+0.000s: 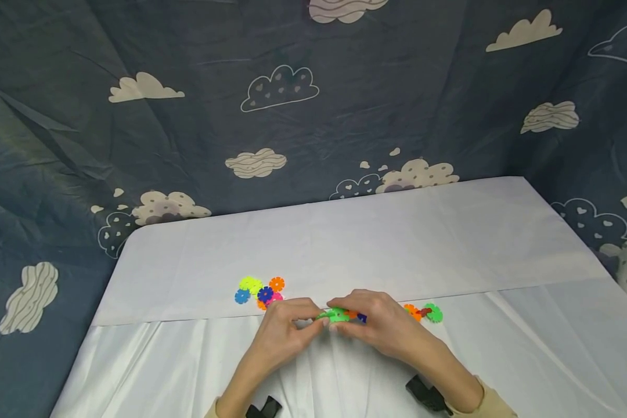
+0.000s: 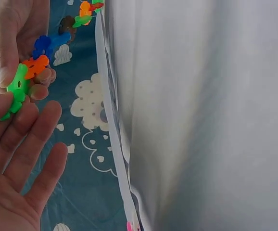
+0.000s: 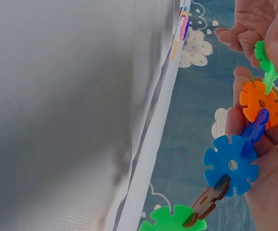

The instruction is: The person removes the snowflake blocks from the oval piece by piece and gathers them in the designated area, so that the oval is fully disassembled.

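My left hand [image 1: 284,328] pinches a green notched plastic disc [image 3: 261,54] between thumb and finger, its other fingers spread in the left wrist view. My right hand [image 1: 384,322] pinches a second green disc [image 2: 18,85], which meets the first at its edge; whether they are fully slotted together I cannot tell. That disc joins an orange disc [image 3: 259,102], the head of a chain lying along the right palm. Dark blue [image 3: 255,130], light blue [image 3: 230,166], brown [image 3: 207,201] and green [image 3: 173,220] discs follow. The chain's far end shows an orange disc [image 1: 413,312] and a green disc [image 1: 434,313].
A loose pile of yellow [image 1: 251,284], blue [image 1: 242,296], orange [image 1: 277,283] and pink discs lies beyond the left hand on the white-covered table [image 1: 188,267]. Dark cloud-patterned cloth [image 1: 204,128] hangs around the table. Black straps [image 1: 427,395] sit near the wrists.
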Demonstrator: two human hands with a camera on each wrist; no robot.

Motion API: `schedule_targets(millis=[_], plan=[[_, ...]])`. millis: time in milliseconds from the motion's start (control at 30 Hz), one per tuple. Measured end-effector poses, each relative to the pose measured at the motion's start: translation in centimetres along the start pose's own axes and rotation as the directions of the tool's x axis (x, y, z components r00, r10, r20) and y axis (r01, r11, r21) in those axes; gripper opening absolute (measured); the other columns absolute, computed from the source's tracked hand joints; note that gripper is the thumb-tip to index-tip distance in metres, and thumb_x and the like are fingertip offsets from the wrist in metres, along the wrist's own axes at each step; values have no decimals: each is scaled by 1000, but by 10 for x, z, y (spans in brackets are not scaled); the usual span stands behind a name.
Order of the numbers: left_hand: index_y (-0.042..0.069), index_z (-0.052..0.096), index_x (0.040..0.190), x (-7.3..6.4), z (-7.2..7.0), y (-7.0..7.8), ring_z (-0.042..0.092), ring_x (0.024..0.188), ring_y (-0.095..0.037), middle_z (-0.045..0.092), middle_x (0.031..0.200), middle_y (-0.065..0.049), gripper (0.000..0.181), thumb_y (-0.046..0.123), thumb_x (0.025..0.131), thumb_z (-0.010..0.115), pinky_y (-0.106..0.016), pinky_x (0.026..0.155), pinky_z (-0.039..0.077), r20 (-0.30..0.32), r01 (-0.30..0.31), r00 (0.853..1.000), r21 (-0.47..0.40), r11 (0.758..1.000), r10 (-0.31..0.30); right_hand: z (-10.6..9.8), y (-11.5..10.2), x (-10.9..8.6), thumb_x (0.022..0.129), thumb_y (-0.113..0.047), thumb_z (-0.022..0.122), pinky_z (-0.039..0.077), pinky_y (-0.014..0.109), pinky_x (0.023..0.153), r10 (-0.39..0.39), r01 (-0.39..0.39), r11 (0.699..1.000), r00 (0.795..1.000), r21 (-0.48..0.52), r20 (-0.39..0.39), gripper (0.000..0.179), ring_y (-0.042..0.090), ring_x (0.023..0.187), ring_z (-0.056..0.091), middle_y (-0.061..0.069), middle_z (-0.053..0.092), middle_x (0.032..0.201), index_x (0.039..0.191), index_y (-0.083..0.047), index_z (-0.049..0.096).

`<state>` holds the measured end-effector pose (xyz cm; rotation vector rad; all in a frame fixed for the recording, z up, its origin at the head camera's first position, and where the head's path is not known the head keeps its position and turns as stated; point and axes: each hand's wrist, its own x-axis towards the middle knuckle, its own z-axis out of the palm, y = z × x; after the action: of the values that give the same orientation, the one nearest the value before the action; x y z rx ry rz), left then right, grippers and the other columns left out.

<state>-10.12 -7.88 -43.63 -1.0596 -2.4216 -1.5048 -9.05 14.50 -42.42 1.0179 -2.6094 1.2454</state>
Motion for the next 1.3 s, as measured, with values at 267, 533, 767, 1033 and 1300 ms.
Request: schedule_targets(millis=[267,533,767,1033,1300], plan=[[16,78,86,1,-1,1,58,70,-2,68,80,11,14,3,85,73,-30,59,52,41,24,999,2,1000,-24,0,1,-2,87,-23,77,52,26,74,-10,10,1000,1000,-6,13,28,4,86,60,-10,67,99,112,-11,71],[15,72,84,0,-8,2,51,69,-2,63,81,9,11,7,91,70,-20,59,44,200,46,978,45,998,-54,2,0,-4,91,-24,73,51,25,75,-9,10,1000,995,-11,101,25,4,85,57,-16,63,100,114,-19,69],[14,71,83,0,-10,-1,50,68,-3,65,83,6,12,10,93,68,-20,58,43,220,42,975,-1,999,-40,1,0,-3,92,-25,72,51,25,73,1,0,1000,992,-3,128,24,2,84,57,-17,63,101,115,-19,69],[20,77,86,0,-8,2,53,68,-1,64,81,18,10,11,89,73,-24,59,48,140,76,986,90,993,-88,2,1,-3,88,-24,76,52,26,73,-5,7,999,999,-34,48,24,2,82,58,-13,65,97,110,-15,70],[18,76,83,0,-7,2,55,69,0,64,82,20,9,11,87,74,-25,60,50,140,81,986,102,992,-95,2,1,-4,89,-23,75,52,27,72,10,-9,1000,998,-16,62,22,3,81,59,-12,66,98,109,-16,71]])
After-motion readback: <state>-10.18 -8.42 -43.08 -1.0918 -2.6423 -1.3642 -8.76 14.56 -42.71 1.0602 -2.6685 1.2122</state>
